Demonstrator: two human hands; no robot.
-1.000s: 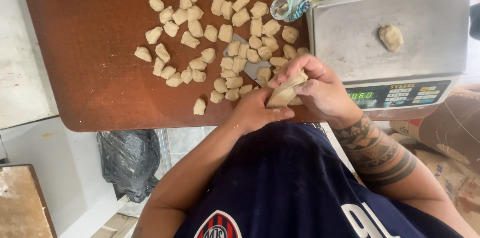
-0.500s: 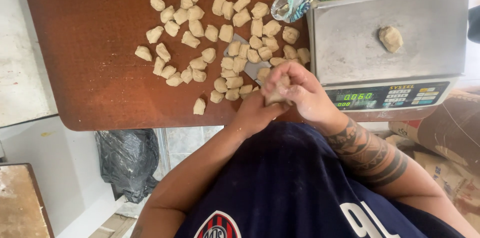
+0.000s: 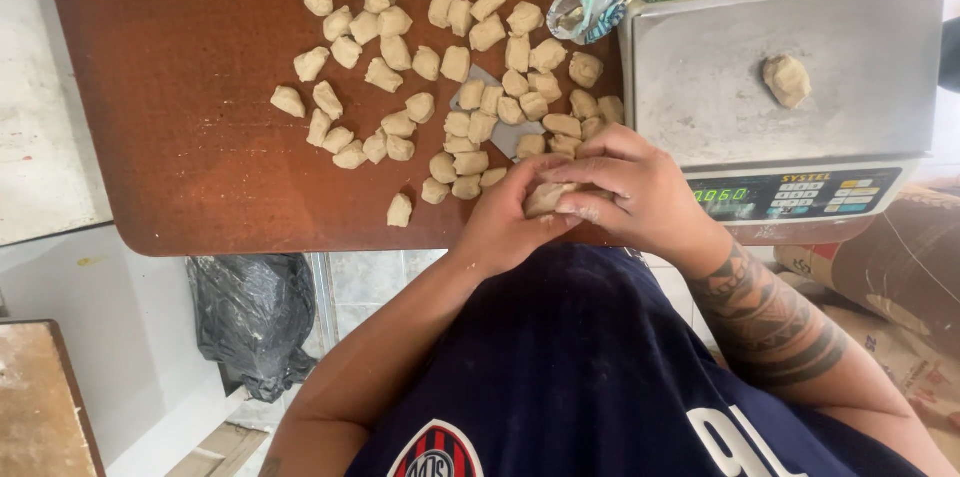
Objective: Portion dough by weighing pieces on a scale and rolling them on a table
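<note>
Change: a second ago the dough piece (image 3: 548, 199) stood out long and angled between the hands; now it is mostly covered, only a pale end showing at lower centre of the frame.
Right hand (image 3: 628, 187): curled over the top of the dough piece, fingers closed on it, more bunched than before.
Left hand (image 3: 508, 225): cupped under the same piece, gripping it from below, touching the right hand.
Dough pile (image 3: 455, 67): many small cut lumps, unmoved, spread across the upper centre.
Table (image 3: 180, 117): reddish-brown wood, filling the upper left.
Scale (image 3: 720, 67): metal pan at upper right with one dough lump (image 3: 786, 79) on it, as before.
Room: pale floor, a black plastic bag (image 3: 252, 315) at lower left below the table edge.
</note>
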